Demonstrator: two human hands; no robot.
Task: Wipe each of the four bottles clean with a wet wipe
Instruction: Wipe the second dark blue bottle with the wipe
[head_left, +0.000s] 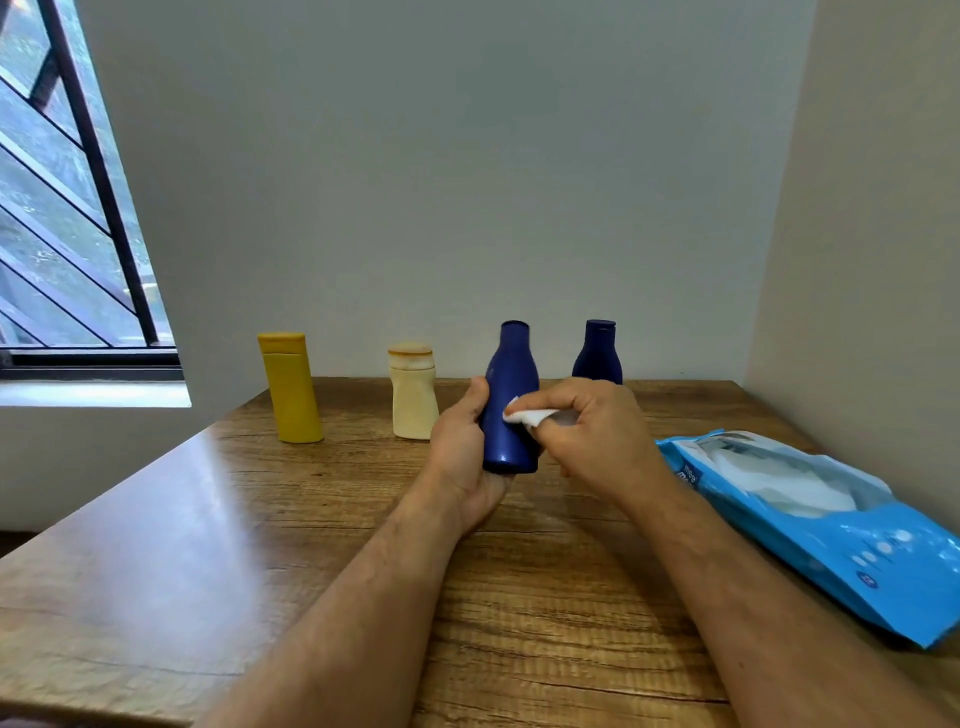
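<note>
My left hand (460, 452) grips a tall dark blue bottle (510, 400) from its left side and lifts it upright above the table. My right hand (597, 431) pinches a white wet wipe (530, 415) and presses it against the bottle's right side. A second, shorter dark blue bottle (598, 353) stands behind my right hand, partly hidden by it. A cream bottle (413, 392) stands left of my left hand. A yellow bottle (290, 389) stands farther left, leaning slightly.
A blue pack of wet wipes (810, 514) lies open at the table's right side, white wipes showing. The wooden table (208, 519) meets walls at the back and right. A barred window (67, 208) is at the left.
</note>
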